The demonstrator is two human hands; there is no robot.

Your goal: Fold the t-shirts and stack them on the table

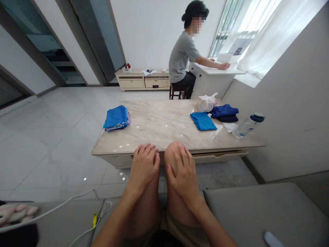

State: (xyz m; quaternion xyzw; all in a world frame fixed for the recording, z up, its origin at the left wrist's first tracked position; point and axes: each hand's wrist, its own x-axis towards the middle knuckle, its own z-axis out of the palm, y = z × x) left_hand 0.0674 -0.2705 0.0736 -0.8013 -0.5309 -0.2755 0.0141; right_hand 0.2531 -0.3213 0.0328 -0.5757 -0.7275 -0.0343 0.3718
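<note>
My left hand [146, 162] lies flat over my left knee, its fingers stretched forward and holding nothing. On the other knee rests my right hand [183, 168], fingers spread and likewise without anything in them. Just beyond the knees stands a marble-topped table [159, 125]. At its left end sits a stack of folded cloths [117, 117], blue on top with purple edges below. Toward the right lies a single folded blue cloth [203, 121], with dark blue folded fabric [224, 111] behind it. Neither hand touches any of these.
A white plastic bag [207, 102] and a clear bottle [245, 127] with a dark lid stand on the table's right. A person [181, 56] sits at a white desk [218, 70] by the window. A white cable [64, 204] crosses the grey sofa [257, 209].
</note>
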